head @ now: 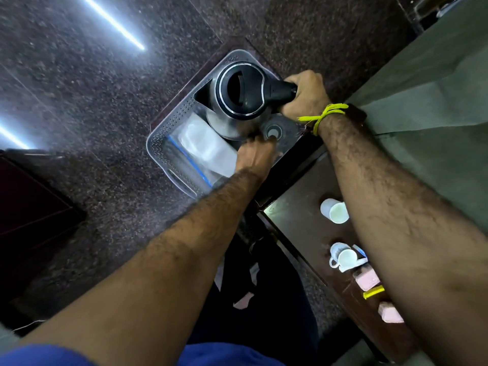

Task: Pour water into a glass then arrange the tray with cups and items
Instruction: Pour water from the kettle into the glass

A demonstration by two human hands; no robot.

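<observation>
While your right hand (306, 95) grips the kettle (237, 99) handle above the tray (163, 128), your left hand (254, 154) reaches in beside its base (273, 132); whether its blurred fingers grip anything, you cannot tell.

Kettle (239, 93): black lid and handle, silver steel body. Tray (169, 125): clear grey plastic, dotted perforated rim. Box (208, 146) in it: milky white, beside a blue stripe. Floor (79, 88): dark speckled granite. Surface (303, 228): dark glossy brown. Cups (334, 210): white. Packets (367, 280): pink; one yellow (373, 291). Wrist thread (323, 116): bright yellow. Sleeve (39, 356): blue
</observation>
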